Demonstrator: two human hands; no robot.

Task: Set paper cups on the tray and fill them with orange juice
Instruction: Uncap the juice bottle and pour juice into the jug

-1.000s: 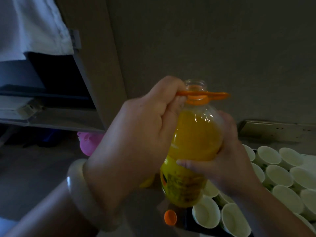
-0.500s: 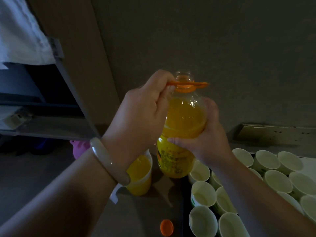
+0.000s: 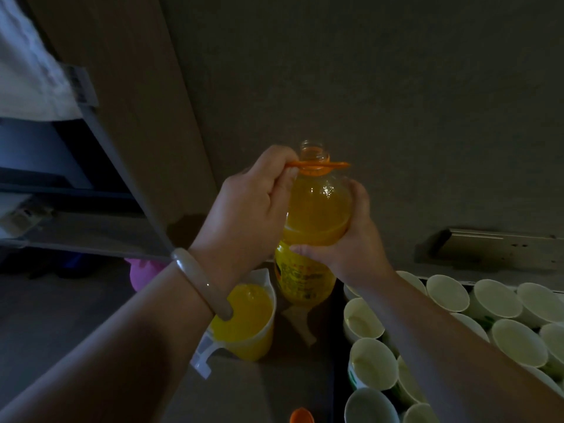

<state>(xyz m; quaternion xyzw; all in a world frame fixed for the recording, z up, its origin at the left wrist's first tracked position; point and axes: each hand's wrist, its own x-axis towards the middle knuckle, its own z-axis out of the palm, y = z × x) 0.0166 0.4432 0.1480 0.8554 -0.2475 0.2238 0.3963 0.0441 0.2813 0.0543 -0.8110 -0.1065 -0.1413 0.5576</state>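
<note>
An uncapped orange juice bottle [image 3: 314, 209] stands upright in the middle, its base near the table. My left hand [image 3: 253, 209] grips the orange carry handle at the bottle's neck. My right hand [image 3: 348, 239] wraps round the bottle's right shoulder. A white jug [image 3: 247, 319] holding orange juice sits just left of the bottle, partly behind my left wrist. Several empty paper cups [image 3: 447, 293] stand packed together on a dark tray [image 3: 338, 346] at the right. The orange bottle cap [image 3: 302, 416] lies on the table at the bottom edge.
A grey wall rises right behind the bottle. A wooden panel and shelf [image 3: 91, 233] stand at the left, with a pink object [image 3: 142, 271] below it. A metal strip [image 3: 500, 245] runs along the wall at the right, behind the cups.
The bottle has gone down and away from the camera, both hands keeping their hold. The jug of juice has come into view beside it.
</note>
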